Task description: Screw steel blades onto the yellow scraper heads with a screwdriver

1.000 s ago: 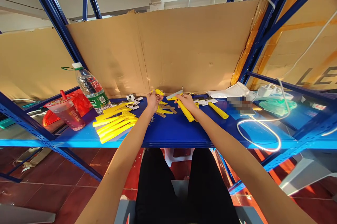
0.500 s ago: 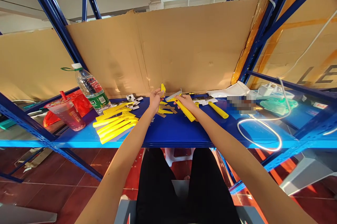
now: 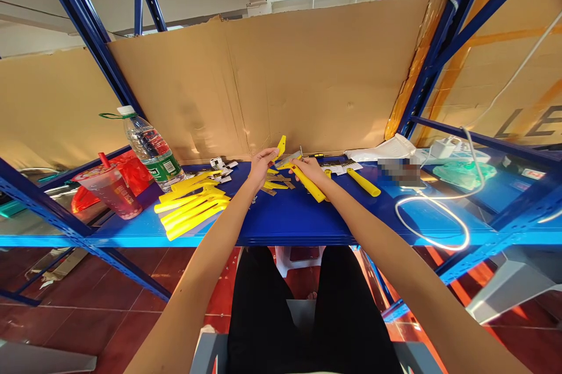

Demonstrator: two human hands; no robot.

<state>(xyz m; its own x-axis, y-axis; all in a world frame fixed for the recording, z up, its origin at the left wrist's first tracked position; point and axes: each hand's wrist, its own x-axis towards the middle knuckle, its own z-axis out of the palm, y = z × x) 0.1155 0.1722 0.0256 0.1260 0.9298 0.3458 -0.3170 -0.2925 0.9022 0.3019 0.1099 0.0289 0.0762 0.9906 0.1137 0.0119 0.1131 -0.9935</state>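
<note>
My left hand (image 3: 260,167) is closed on a small flat yellow plastic piece (image 3: 281,144), which sticks up past the fingertips. My right hand (image 3: 312,171) grips a tool with a yellow handle (image 3: 314,190) and a flat grey blade (image 3: 288,160). The blade points left, towards my left fingers; whether they touch it I cannot tell. Beneath the hands, several thin yellow and brown strips (image 3: 276,179) are scattered on the blue tabletop (image 3: 281,219). To the left lies a pile of yellow handles (image 3: 193,210), and a single yellow handle (image 3: 363,182) rests to the right.
A water bottle (image 3: 153,148) and a red drink cup (image 3: 109,187) stand at the left by a red bag (image 3: 136,172). On the right lie a looped white cable (image 3: 432,201) and a green plastic bag (image 3: 465,175). Cardboard (image 3: 307,81) walls the back between blue posts.
My left hand has tilted the small yellow piece to the right and brought it closer to the blade. My right hand and the yellow-handled tool have stayed nearly still.
</note>
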